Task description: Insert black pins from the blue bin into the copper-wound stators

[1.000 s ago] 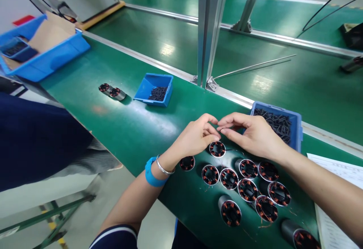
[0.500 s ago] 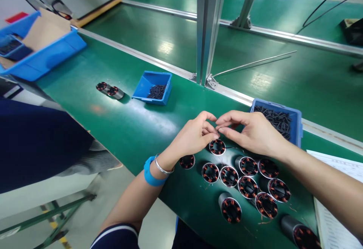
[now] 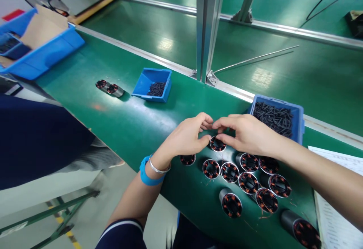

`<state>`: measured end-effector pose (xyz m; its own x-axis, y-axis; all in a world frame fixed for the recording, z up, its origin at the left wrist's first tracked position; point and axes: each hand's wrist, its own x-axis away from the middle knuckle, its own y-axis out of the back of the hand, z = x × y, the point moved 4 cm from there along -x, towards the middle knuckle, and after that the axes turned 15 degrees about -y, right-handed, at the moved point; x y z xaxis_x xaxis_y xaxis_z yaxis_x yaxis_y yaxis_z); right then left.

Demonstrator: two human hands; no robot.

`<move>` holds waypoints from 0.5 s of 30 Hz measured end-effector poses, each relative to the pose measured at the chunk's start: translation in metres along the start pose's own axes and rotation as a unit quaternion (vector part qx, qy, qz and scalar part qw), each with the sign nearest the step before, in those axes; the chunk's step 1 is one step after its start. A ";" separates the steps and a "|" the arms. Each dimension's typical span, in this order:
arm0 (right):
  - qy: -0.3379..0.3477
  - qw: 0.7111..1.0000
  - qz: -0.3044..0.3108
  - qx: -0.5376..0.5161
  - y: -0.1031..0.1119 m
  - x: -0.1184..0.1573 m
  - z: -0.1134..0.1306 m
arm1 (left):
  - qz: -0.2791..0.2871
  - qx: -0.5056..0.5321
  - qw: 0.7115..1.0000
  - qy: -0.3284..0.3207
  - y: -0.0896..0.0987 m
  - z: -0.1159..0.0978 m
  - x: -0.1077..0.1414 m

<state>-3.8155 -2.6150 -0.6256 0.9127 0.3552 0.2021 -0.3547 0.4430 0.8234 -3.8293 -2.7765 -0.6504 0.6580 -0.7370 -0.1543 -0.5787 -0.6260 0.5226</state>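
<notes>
Both my hands curl around the top of one motor stator (image 3: 217,149), a metal ring with copper windings and a dark inside, upright on the green table. My left hand (image 3: 188,135), with a silver bangle and blue band at its wrist, has its thumb at the left rim and fingers bent behind. My right hand (image 3: 245,133) lays its thumb over the right rim, its fingers curved at the far side. The fingertips partly hide the stator's back edge. Close by stand several similar stators (image 3: 229,172); another stator (image 3: 188,160) is partly covered by my left hand.
A blue bin (image 3: 299,124) of black sticks stands behind my right hand. Further left are a smaller blue bin (image 3: 163,98), two stators (image 3: 112,89) and a large blue crate (image 3: 53,54). A metal post (image 3: 208,30) rises behind; printed sheets (image 3: 337,211) lie at right.
My fingers were close together just above the stator; now both hands are lower and its rim lies between my thumbs. The stator stays in place. The view has shifted slightly.
</notes>
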 end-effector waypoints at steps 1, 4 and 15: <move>0.001 1.000 0.007 0.012 -0.001 0.000 0.001 | 0.027 -0.055 0.998 -0.009 0.004 -0.005 0.005; 0.000 0.998 0.044 0.051 -0.011 0.001 0.005 | 0.117 -0.161 0.980 -0.028 0.006 -0.020 0.020; 0.005 0.995 -0.021 0.096 0.028 -0.019 0.001 | 0.241 -0.201 0.943 -0.113 -0.033 -0.026 0.030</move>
<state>-3.8428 -2.6105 -0.6055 0.9235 0.3482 0.1607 -0.2701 0.2932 0.9171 -3.7775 -2.7709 -0.6503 0.2199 -0.9750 0.0321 -0.5257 -0.0907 0.8458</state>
